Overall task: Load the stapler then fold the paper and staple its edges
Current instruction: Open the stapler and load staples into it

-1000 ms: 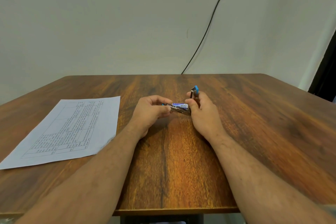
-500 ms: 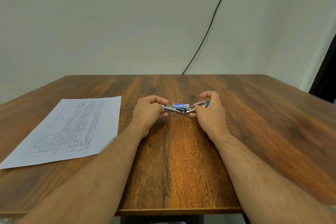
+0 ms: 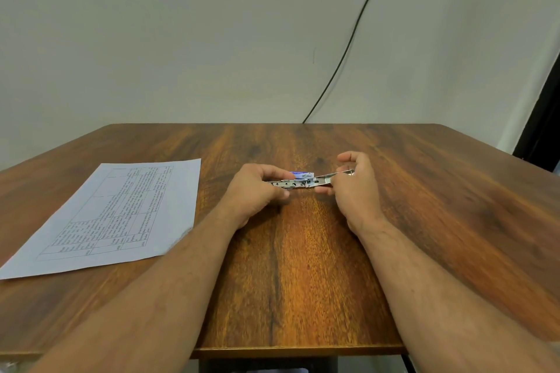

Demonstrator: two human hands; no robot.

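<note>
The stapler [image 3: 306, 182] lies swung out flat between the two hands, low over the middle of the desk [image 3: 303, 281], its long axis running left to right across the person and rising slightly toward the right. The left hand [image 3: 253, 191] holds the left end, its grip narrow, fingers curled round the metal base. The right hand [image 3: 353, 188] pinches the other arm near the hinge from below, thumb and lower fingers tight on it, while its upper fingers arch loosely above the raised tip. The open channel faces up between the two grips. A small blue and white box [image 3: 301, 175], probably the staples, sits just behind the stapler, roughly midway between the hands, so either could reach it; the right looks freer to let go. The paper [image 3: 115, 212] lies flat and unfolded well to the left, nearer the left hand, and waits for later. Loading is the step in hand.
</note>
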